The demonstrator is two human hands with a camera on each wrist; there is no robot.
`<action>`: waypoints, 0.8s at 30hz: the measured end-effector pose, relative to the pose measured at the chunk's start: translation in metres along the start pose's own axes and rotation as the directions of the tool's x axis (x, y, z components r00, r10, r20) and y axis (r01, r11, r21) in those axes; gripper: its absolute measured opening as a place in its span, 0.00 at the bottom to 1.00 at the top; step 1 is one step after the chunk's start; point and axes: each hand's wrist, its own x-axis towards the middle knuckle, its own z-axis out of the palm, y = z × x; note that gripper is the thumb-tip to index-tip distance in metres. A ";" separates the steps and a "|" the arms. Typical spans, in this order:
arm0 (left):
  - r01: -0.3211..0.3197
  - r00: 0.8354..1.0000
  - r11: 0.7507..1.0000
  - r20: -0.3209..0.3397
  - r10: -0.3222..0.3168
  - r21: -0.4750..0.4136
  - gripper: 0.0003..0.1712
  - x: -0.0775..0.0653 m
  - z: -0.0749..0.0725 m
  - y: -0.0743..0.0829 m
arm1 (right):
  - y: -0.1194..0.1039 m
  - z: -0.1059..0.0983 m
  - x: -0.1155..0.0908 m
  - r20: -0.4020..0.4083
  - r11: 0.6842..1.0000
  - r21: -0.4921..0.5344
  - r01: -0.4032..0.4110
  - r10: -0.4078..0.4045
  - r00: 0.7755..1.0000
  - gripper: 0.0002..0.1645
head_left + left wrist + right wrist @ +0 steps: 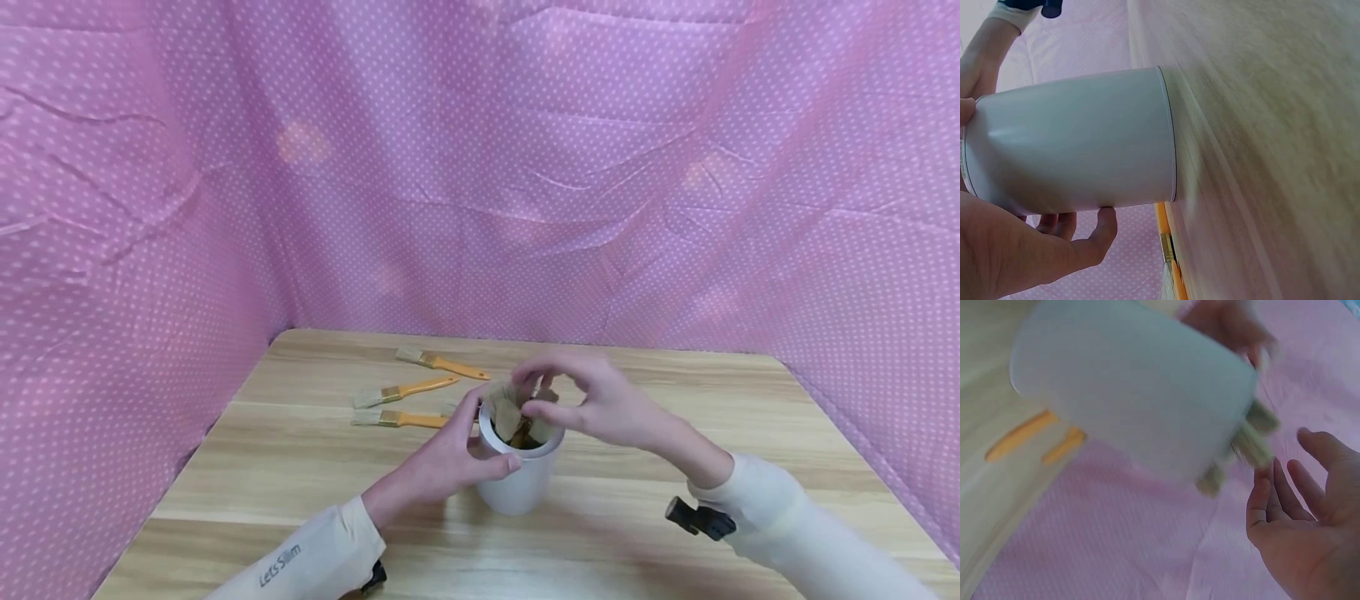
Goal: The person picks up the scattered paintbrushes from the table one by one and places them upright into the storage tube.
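A smooth white cylindrical pot stands upright on the table, with several paintbrushes in it, bristle ends up. My left hand grips the pot's near left side, thumb along the front below the rim. In the left wrist view, the fingers of that hand curl under the pot. Over the pot's mouth is my right hand, its fingertips right at the bristles. The right wrist view has this hand with thumb and fingers spread apart beside the bristle tips, nothing held between them.
Left of the pot, three flat paintbrushes with orange handles lie on the wooden table: a far one, a middle one and a near one partly hidden behind the left hand. Pink dotted cloth hangs around the table's back and sides.
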 end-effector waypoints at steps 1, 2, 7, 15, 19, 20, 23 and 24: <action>0.001 1.000 1.000 -0.003 -0.001 0.002 0.54 0.000 0.000 0.000 | 0.001 -0.004 -0.001 -0.029 1.000 -0.002 0.004 -0.004 1.000 0.20; 0.003 1.000 1.000 -0.008 -0.003 0.008 0.55 0.000 0.000 0.000 | 0.004 -0.008 -0.002 -0.056 1.000 -0.004 0.006 -0.006 0.998 0.20; 0.002 1.000 1.000 -0.023 -0.002 0.019 0.56 0.000 -0.002 -0.002 | 0.025 -0.019 -0.008 -0.141 0.993 -0.085 -0.080 0.067 0.988 0.15; 0.003 1.000 1.000 -0.020 -0.003 0.018 0.58 0.001 -0.003 -0.003 | 0.077 -0.006 -0.007 -0.126 0.965 -0.077 -0.251 0.241 0.962 0.11; 0.000 1.000 1.000 -0.021 0.001 0.024 0.59 0.001 -0.002 -0.003 | 0.095 0.006 0.002 -0.099 0.955 -0.060 -0.292 0.285 0.953 0.12; -0.001 1.000 1.000 -0.023 0.002 0.025 0.59 0.001 -0.002 -0.003 | 0.100 0.009 0.006 -0.090 0.953 -0.059 -0.299 0.293 0.952 0.13; -0.007 1.000 1.000 -0.029 0.008 0.025 0.59 0.001 -0.001 -0.002 | 0.114 0.017 0.019 -0.059 0.950 -0.068 -0.303 0.300 0.952 0.12; -0.013 1.000 1.000 -0.028 0.013 0.020 0.59 0.002 -0.001 -0.001 | 0.118 0.019 0.023 -0.046 0.952 -0.079 -0.295 0.292 0.955 0.12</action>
